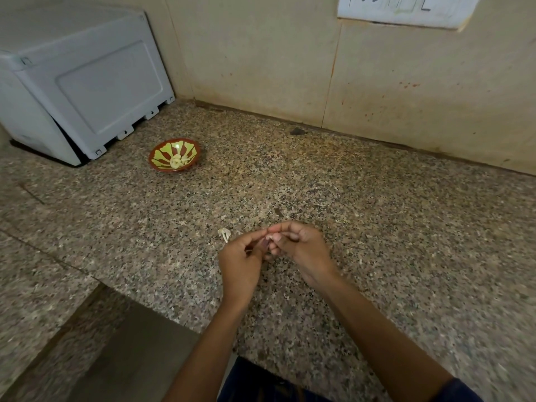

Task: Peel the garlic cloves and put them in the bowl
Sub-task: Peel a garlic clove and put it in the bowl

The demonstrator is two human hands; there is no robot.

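Garlic clove, small and pale, sits between the fingertips of both hands above the near middle of the speckled granite countertop. Left hand curls its fingers and thumb around the clove from the left. Right hand pinches the clove from the right with thumb and forefinger. Whether skin remains on the clove cannot be told at this size.

Pale papery garlic skins lie on the countertop just to the left of the left hand. Round red-brown bowl with a yellow-green petal pattern stands well apart from the hands, toward the far left corner of the countertop, and contains several peeled pale cloves at its centre. Grey-white boxy appliance occupies the far left corner, just behind the bowl. Beige tiled wall borders the far edge, with a white switch plate mounted at the upper right.
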